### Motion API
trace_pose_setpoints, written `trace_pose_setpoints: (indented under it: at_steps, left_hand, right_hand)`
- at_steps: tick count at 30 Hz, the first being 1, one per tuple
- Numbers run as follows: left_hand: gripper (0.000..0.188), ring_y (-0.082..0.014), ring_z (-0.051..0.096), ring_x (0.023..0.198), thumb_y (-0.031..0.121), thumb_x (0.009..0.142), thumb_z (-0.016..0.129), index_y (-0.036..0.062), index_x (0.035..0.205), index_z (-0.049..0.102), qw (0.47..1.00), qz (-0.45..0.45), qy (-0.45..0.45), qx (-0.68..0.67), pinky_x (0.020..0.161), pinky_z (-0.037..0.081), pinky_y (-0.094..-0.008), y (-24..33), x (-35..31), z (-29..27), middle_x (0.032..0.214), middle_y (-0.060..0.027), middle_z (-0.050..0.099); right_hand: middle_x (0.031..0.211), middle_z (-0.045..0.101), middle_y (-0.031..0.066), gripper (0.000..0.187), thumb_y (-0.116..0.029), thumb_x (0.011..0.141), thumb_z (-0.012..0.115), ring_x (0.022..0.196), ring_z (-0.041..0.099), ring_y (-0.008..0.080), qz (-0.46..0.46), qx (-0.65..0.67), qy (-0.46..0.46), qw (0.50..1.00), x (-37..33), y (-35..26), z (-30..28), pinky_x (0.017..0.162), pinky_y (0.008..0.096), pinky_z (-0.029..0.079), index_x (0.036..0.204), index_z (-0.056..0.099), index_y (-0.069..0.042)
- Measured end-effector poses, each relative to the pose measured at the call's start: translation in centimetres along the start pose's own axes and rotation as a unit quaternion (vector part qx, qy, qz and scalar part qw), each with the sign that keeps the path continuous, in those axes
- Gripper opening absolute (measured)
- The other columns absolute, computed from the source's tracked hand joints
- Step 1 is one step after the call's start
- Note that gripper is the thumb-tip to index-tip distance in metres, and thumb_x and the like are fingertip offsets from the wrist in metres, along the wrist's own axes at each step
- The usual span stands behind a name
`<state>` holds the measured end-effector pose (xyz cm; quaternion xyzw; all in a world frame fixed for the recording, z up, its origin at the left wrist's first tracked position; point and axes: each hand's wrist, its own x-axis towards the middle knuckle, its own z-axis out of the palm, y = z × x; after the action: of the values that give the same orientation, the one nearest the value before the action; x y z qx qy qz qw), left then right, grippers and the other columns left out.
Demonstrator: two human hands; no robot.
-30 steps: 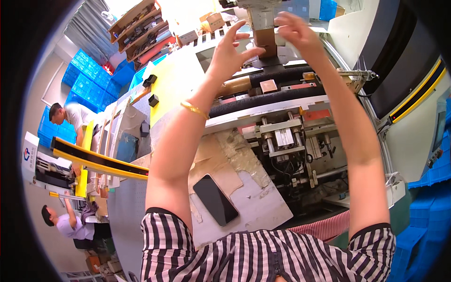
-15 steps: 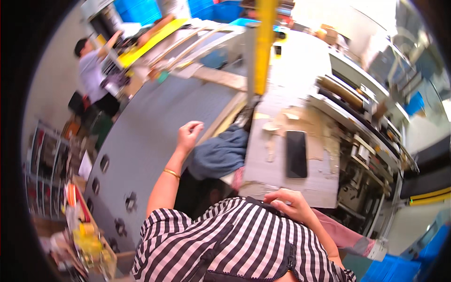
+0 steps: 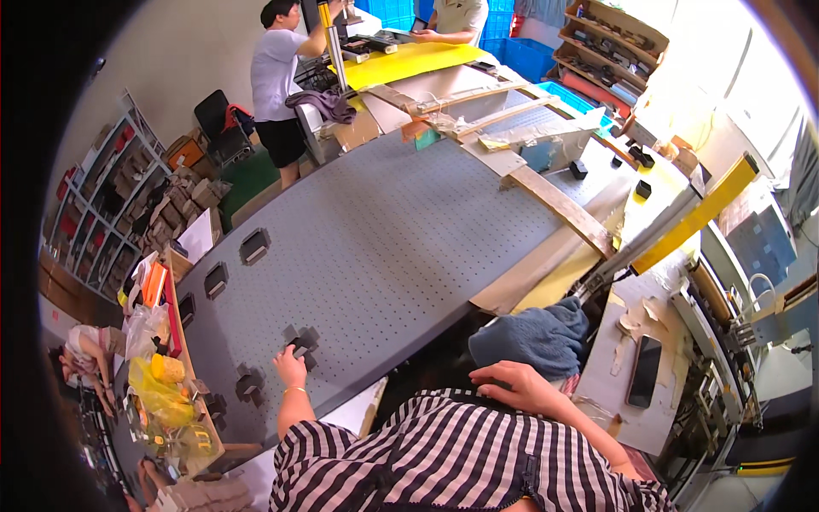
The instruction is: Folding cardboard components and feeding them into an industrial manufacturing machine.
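My left hand [image 3: 291, 369], a thin bracelet at its wrist, reaches onto the grey perforated table [image 3: 375, 222]. Its fingers are closed on a small black box-shaped piece [image 3: 300, 345], partly hidden by them. Just left of it sits another black piece [image 3: 249, 386], and farther off lie similar ones, including a black piece [image 3: 254, 246] near the table's left edge. My right hand [image 3: 519, 388] is held before my striped shirt with fingers stretched and nothing in it. Beyond that hand is a crumpled blue-grey cloth [image 3: 537, 338].
A dark phone [image 3: 644, 371] lies on the cardboard-covered bench [image 3: 597, 388] at right. A yellow-faced post [image 3: 695, 213] leans over its far end. Wooden strips [image 3: 559, 207] cross the table. One person [image 3: 277, 72] stands at its far side, another [image 3: 461, 21] behind. Bags and jars [image 3: 162, 384] crowd a side shelf.
The view has swung left. My left hand has gone from raised, near the cloth, to the black piece on the table. My right hand stays by my shirt, its fingers straighter.
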<state>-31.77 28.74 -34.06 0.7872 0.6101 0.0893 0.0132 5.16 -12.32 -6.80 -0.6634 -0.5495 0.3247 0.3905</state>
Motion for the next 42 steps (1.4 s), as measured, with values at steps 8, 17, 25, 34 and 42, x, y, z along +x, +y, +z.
trace_pose_setpoints:
  at_steps: [8, 17, 25, 34, 42]
  left_hand:
    - [0.011, -0.0172, 0.066, 0.063, 0.007, 0.081, 0.064, 0.0006, 0.082, 0.072, 0.883, -0.017, -0.207, -0.420, 0.059, 0.051, -0.0338, 11.9, 2.8, -1.7, 0.070, -0.0061, 0.069]
    - [0.018, -0.0091, 0.061, 0.067, 0.023, 0.082, 0.077, 0.0048, 0.082, 0.073, 0.599, 0.549, -0.348, -0.467, 0.060, 0.049, -0.0259, 42.6, -12.6, -24.9, 0.075, -0.0025, 0.068]
    - [0.012, -0.0170, 0.063, 0.075, 0.012, 0.080, 0.077, 0.0035, 0.086, 0.072, 0.383, 0.769, -0.350, -0.374, 0.067, 0.051, -0.0296, 54.6, -30.0, -33.7, 0.082, -0.0057, 0.068]
    - [0.012, -0.0220, 0.063, 0.092, 0.012, 0.078, 0.079, 0.0056, 0.088, 0.074, 0.249, 0.795, -0.489, -0.258, 0.083, 0.049, -0.0349, 64.2, -39.8, -36.7, 0.098, -0.0093, 0.069]
    - [0.034, -0.0269, 0.051, 0.116, 0.018, 0.069, 0.086, 0.0128, 0.099, 0.070, 0.321, 0.837, -0.363, -0.252, 0.099, 0.040, -0.0408, 72.0, -43.7, -30.4, 0.109, -0.0060, 0.060]
  right_hand:
    - [0.102, 0.069, 0.0155, 0.030, -0.024, 0.093, 0.063, 0.093, 0.065, 0.0305, -0.029, -0.057, -0.035, 0.997, -0.8, -0.4, 0.8, 0.084, 0.0375, 0.052, 0.114, 0.066, -0.002]
    - [0.107, 0.069, 0.0123, 0.029, -0.009, 0.086, 0.067, 0.101, 0.065, 0.0266, -0.009, -0.084, 0.344, 0.935, -14.4, -1.0, -6.2, 0.089, 0.0361, 0.049, 0.115, 0.065, -0.003]
    - [0.114, 0.066, 0.0122, 0.031, -0.017, 0.089, 0.068, 0.109, 0.059, 0.0298, 0.037, -0.189, 0.396, 0.898, -30.0, -0.7, -8.0, 0.094, 0.0396, 0.046, 0.117, 0.064, -0.006]
    - [0.112, 0.067, 0.0123, 0.044, -0.024, 0.085, 0.073, 0.104, 0.063, 0.0241, 0.055, -0.007, 0.438, 0.897, -40.8, 1.6, -11.4, 0.093, 0.0354, 0.048, 0.123, 0.062, -0.005]
    - [0.109, 0.066, 0.0108, 0.049, -0.025, 0.081, 0.075, 0.104, 0.058, 0.0293, 0.073, -0.189, 0.543, 0.815, -44.0, 5.2, -17.6, 0.093, 0.0400, 0.046, 0.126, 0.060, -0.008]
